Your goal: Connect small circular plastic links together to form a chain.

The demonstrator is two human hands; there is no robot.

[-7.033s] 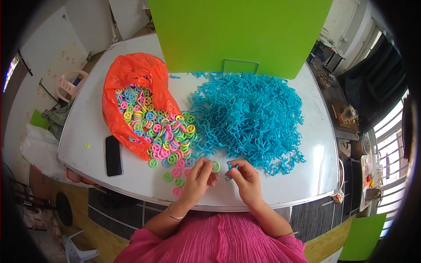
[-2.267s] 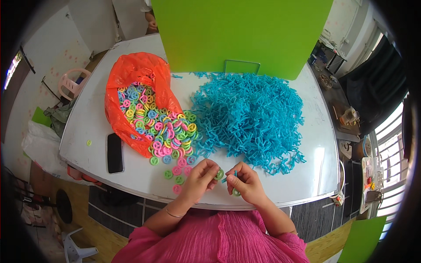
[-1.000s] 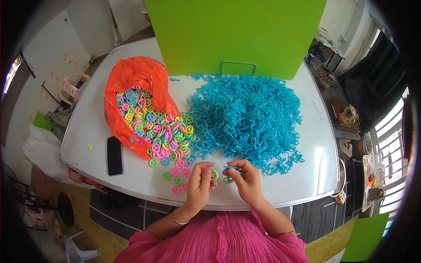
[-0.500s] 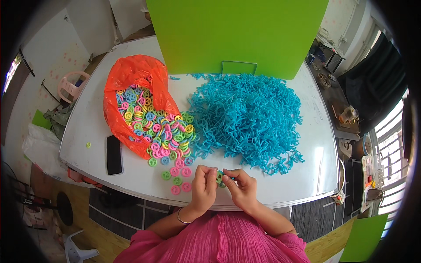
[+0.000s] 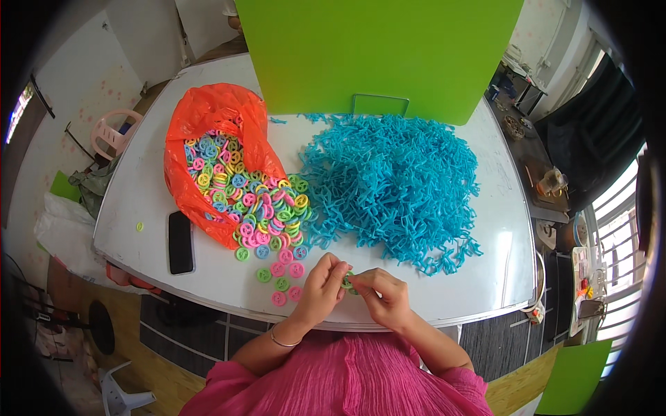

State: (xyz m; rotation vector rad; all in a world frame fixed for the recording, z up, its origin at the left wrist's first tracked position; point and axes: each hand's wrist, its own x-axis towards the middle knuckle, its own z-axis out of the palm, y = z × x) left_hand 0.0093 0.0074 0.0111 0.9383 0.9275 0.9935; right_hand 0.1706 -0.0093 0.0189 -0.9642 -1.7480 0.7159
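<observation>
My left hand [image 5: 325, 290] is closed on a small green plastic wheel [image 5: 347, 281], just over the table's near edge. My right hand [image 5: 383, 297] is pinched against the wheel's right side; whatever lies between its fingertips is hidden. Left of my hands, several loose pink and green wheels [image 5: 281, 284] lie flat on the table. Beyond them, a heap of pink, green, yellow and blue wheels [image 5: 258, 215] spills from an open red plastic bag [image 5: 182, 170]. A large pile of small blue plastic pieces [image 5: 392, 187] covers the table ahead and to the right.
A dark phone [image 5: 180, 243] lies left of the bag on the white table [image 5: 503, 243]. One stray light-green piece [image 5: 139, 227] sits near the left edge. An upright green panel [image 5: 378, 55] with a metal wire loop [image 5: 380, 104] at its foot stands across the back.
My right hand has turned, its fingers curling closer over the green wheel. The blue bit seen at its fingertips no longer shows. My left hand stays on the wheel.
</observation>
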